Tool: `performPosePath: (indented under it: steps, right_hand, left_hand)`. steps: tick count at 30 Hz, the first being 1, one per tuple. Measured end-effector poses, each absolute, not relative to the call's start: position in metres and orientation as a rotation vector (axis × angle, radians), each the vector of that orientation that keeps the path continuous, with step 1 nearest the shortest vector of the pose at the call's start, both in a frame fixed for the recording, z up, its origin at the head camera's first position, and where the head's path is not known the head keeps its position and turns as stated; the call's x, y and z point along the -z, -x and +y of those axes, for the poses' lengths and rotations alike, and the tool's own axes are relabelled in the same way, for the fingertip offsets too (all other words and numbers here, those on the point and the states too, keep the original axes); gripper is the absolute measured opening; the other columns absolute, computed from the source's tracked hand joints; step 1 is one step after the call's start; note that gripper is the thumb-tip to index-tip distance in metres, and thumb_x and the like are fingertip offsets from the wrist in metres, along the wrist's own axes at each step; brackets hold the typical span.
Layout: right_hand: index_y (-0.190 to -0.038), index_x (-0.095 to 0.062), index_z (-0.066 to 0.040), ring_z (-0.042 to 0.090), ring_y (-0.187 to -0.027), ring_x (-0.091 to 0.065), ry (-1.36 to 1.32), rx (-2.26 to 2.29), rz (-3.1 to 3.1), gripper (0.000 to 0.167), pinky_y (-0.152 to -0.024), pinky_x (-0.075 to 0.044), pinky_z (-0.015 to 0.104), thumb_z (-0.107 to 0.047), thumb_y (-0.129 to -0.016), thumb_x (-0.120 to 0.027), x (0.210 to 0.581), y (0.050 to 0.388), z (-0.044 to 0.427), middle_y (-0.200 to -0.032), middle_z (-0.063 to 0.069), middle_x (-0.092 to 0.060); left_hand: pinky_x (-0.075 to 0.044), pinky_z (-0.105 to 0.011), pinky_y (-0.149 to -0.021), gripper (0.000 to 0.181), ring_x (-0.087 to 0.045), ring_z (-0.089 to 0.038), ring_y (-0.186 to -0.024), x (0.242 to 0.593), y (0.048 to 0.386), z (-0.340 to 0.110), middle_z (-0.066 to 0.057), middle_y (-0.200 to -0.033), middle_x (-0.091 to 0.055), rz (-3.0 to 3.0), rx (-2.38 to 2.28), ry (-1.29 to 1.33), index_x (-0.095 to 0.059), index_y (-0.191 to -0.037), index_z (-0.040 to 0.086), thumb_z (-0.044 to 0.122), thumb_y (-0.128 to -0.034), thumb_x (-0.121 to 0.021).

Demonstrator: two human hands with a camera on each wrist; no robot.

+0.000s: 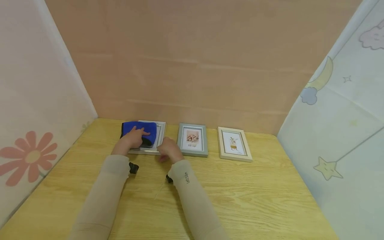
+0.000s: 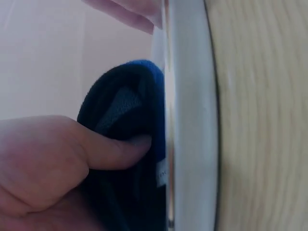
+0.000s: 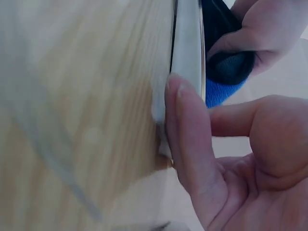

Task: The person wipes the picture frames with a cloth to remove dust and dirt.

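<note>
A folded blue cloth (image 1: pixel 129 126) with dark edging lies over the left part of a silver picture frame (image 1: pixel 163 129), which is flat on the table. My left hand (image 1: pixel 133 138) holds the cloth against the frame, its fingers spread on top. In the left wrist view the thumb (image 2: pixel 118 151) is tucked into the cloth's fold (image 2: pixel 120 108). At the frame's near right corner, my right hand (image 1: pixel 170 150) pinches the edge. The right wrist view shows its fingers (image 3: pixel 192 130) against the frame's side and the thumb over the face. Cloth and left hand hide much of the picture.
A grey-blue picture frame (image 1: pixel 207 143) lies just right of my right hand, and a cream one (image 1: pixel 220 143) farther right. All rest on a wood-grain table (image 1: pixel 255 193). A peach-coloured backdrop (image 1: pixel 192 66) rises behind, with patterned panels at both sides.
</note>
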State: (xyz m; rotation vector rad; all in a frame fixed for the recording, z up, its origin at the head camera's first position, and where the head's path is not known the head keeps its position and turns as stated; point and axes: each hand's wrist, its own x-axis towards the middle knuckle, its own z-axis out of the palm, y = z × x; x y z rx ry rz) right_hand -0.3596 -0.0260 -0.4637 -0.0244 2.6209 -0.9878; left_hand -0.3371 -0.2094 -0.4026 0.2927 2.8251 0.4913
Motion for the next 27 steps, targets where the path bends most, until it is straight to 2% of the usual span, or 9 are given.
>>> performPosePath:
  steps: [3, 8, 11, 14, 17, 18, 21, 24, 27]
  right_hand:
    - [-0.096, -0.072, -0.005, 0.021, -0.054, -0.076, 0.065, 0.971, 2.658, 0.011, -0.058, -0.058, 0.032, -0.012, -0.093, -0.064, 0.464, 0.362, -0.020, -0.072, 0.010, -0.077]
    - [-0.066, -0.069, -0.008, 0.017, -0.045, -0.063, 0.172, 0.898, 2.761, 0.032, -0.046, -0.047, 0.029, -0.015, -0.097, -0.065, 0.465, 0.365, -0.011, -0.052, 0.002, -0.067]
    - [-0.069, -0.069, -0.007, 0.016, -0.047, -0.062, 0.180, 0.908, 2.759, 0.031, -0.048, -0.046, 0.027, -0.014, -0.098, -0.065, 0.456, 0.361, -0.007, -0.054, 0.002, -0.068]
    - [-0.075, -0.072, -0.004, 0.018, -0.054, -0.068, 0.156, 0.915, 2.770, 0.026, -0.053, -0.048, 0.026, -0.010, -0.099, -0.065, 0.444, 0.352, -0.006, -0.063, 0.006, -0.073]
    - [-0.079, -0.073, -0.003, 0.017, -0.060, -0.072, 0.148, 0.875, 2.808, 0.024, -0.056, -0.047, 0.025, -0.008, -0.101, -0.065, 0.436, 0.344, -0.007, -0.070, 0.007, -0.076]
    - [-0.080, -0.073, -0.003, 0.017, -0.061, -0.073, 0.145, 0.863, 2.820, 0.023, -0.057, -0.046, 0.025, -0.008, -0.101, -0.066, 0.435, 0.343, -0.007, -0.071, 0.007, -0.076]
    - [-0.083, -0.073, -0.003, 0.016, -0.060, -0.073, 0.148, 0.837, 2.834, 0.019, -0.055, -0.044, 0.023, -0.009, -0.100, -0.067, 0.436, 0.341, -0.011, -0.070, 0.006, -0.077]
    - [-0.084, -0.072, -0.004, 0.015, -0.057, -0.073, 0.167, 0.853, 2.812, 0.016, -0.053, -0.044, 0.022, -0.010, -0.099, -0.069, 0.436, 0.341, -0.015, -0.067, 0.005, -0.077]
    - [-0.083, -0.070, -0.005, 0.012, -0.054, -0.072, 0.187, 0.861, 2.799, 0.018, -0.054, -0.046, 0.022, -0.013, -0.098, -0.069, 0.438, 0.343, -0.017, -0.063, 0.002, -0.074]
  left_hand:
    - [-0.014, -0.074, -0.132, 0.070, -0.005, -0.062, -0.164, 0.405, 0.339, -0.208, -0.035, -0.175, -0.024, 2.821, -0.505, -0.327, -0.052, -0.161, 0.009, -0.015, -0.0968, -0.037]
    - [-0.011, -0.074, -0.132, 0.069, -0.004, -0.060, -0.166, 0.410, 0.342, -0.206, -0.033, -0.176, -0.024, 2.809, -0.543, -0.349, -0.054, -0.160, 0.010, -0.014, -0.0963, -0.038]
    - [-0.013, -0.074, -0.133, 0.070, -0.004, -0.058, -0.166, 0.408, 0.340, -0.201, -0.031, -0.177, -0.024, 2.796, -0.535, -0.373, -0.055, -0.159, 0.011, -0.014, -0.0959, -0.038]
    - [-0.028, -0.068, -0.132, 0.071, -0.005, -0.057, -0.167, 0.402, 0.336, -0.192, -0.031, -0.177, -0.025, 2.752, -0.512, -0.436, -0.056, -0.159, 0.012, -0.015, -0.0961, -0.037]
    - [-0.032, -0.066, -0.131, 0.071, -0.008, -0.058, -0.166, 0.397, 0.332, -0.184, -0.032, -0.177, -0.025, 2.717, -0.473, -0.464, -0.055, -0.160, 0.012, -0.015, -0.0968, -0.036]
    - [-0.030, -0.066, -0.132, 0.071, -0.007, -0.057, -0.166, 0.397, 0.331, -0.183, -0.031, -0.177, -0.024, 2.714, -0.470, -0.446, -0.054, -0.161, 0.013, -0.015, -0.0978, -0.036]
    - [-0.012, -0.073, -0.134, 0.072, -0.005, -0.056, -0.167, 0.400, 0.335, -0.181, -0.029, -0.179, -0.021, 2.749, -0.460, -0.366, -0.050, -0.164, 0.015, -0.013, -0.0995, -0.035]
    - [-0.005, -0.076, -0.133, 0.074, 0.001, -0.056, -0.168, 0.406, 0.345, -0.183, -0.026, -0.181, -0.014, 2.783, -0.449, -0.305, -0.042, -0.168, 0.018, -0.013, -0.1007, -0.035]
    - [-0.005, -0.078, -0.132, 0.076, 0.002, -0.057, -0.167, 0.407, 0.355, -0.184, -0.025, -0.182, -0.012, 2.809, -0.429, -0.306, -0.040, -0.169, 0.019, -0.014, -0.1004, -0.035]
